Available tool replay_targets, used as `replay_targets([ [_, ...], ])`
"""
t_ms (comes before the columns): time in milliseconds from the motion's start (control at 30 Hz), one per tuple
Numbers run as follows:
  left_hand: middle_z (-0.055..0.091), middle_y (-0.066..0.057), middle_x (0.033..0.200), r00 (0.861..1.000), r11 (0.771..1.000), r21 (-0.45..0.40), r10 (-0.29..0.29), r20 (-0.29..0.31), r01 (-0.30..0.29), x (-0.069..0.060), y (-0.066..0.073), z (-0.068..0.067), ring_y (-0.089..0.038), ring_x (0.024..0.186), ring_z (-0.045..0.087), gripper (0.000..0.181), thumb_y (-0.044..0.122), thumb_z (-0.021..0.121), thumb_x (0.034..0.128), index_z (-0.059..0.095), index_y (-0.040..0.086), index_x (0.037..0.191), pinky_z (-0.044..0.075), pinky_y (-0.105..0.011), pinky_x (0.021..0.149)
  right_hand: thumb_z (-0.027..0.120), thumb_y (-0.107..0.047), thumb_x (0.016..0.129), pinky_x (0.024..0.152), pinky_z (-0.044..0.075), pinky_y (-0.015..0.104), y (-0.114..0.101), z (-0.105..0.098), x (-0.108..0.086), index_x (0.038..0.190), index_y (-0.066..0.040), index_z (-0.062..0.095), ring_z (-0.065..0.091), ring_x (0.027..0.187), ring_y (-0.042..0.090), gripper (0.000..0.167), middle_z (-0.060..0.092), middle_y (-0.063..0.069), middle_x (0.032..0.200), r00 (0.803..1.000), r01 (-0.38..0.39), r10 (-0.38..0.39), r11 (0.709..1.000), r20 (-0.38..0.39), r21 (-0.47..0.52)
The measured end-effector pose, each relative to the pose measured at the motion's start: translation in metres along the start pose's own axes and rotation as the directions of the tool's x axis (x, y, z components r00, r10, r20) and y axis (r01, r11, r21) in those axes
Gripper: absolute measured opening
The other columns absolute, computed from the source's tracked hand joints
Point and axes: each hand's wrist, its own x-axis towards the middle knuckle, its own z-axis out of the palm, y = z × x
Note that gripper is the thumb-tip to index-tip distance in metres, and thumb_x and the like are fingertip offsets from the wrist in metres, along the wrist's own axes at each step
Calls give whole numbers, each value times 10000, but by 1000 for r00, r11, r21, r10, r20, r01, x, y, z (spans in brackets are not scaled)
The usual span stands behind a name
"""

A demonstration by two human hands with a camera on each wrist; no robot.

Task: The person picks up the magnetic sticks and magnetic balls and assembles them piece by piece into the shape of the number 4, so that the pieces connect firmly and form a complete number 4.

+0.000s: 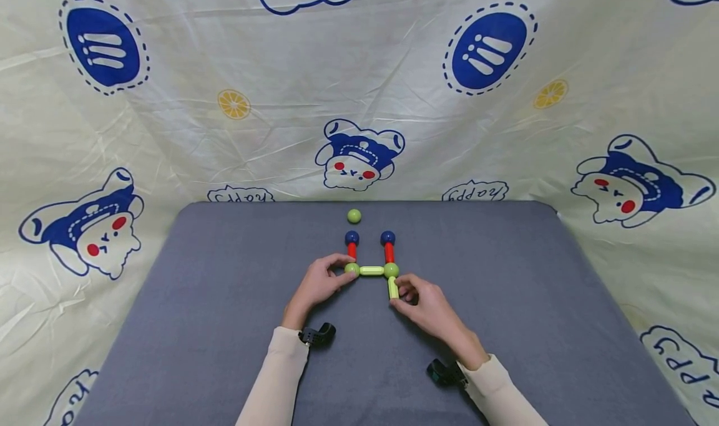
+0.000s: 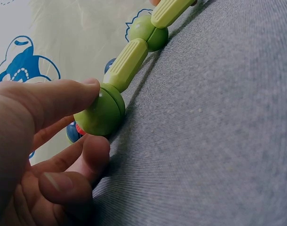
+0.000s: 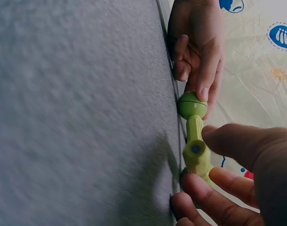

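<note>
A small frame of magnetic rods and balls lies on the table. My left hand [image 1: 319, 284] pinches its left green ball [image 1: 352, 269] between thumb and fingers; in the left wrist view that ball [image 2: 105, 115] shows a seam. A yellow-green rod [image 1: 372, 271] joins it to the right green ball [image 1: 391, 270]. From the two green balls, a left red rod [image 1: 352, 250] and a right red rod [image 1: 389, 252] reach back to blue balls [image 1: 351, 237]. My right hand [image 1: 429, 307] pinches a second yellow-green rod [image 1: 393, 288], whose far end touches the right green ball.
A loose green ball [image 1: 354, 216] sits behind the frame, near the back edge of the grey cloth-covered table [image 1: 241, 351]. Behind and beside the table hangs a printed sheet [image 1: 281, 58]. Each wrist wears a black band [image 1: 318, 334].
</note>
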Motion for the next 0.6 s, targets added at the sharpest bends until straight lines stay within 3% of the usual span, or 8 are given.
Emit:
replay_targets([
  [167,731,-98,1169,1000,1000,-8,5,4,-5,0,0,-1,-106,558,569,299,210,780,937,732,140,1224,513,-250,570,823,-217,893,743,540,321,-3,-7,8,1169,-45,689,621,832,121,352,697,30,957,1000,5,-4,1000,24,-24],
  [333,731,-103,1160,1000,1000,-13,9,1,-9,0,1,-1,-104,561,569,294,203,780,936,733,132,1218,509,-251,568,819,-233,896,742,551,323,-9,-17,20,1186,-38,685,629,836,128,375,695,47,994,996,62,-56,995,75,-81],
  [600,735,-101,1168,1000,1000,-2,3,1,-3,0,2,-1,-93,565,566,293,209,778,938,735,137,1219,507,-244,569,795,-247,921,800,591,409,-27,-36,42,1249,-27,657,678,949,235,418,696,110,1129,967,168,-140,978,210,-120],
])
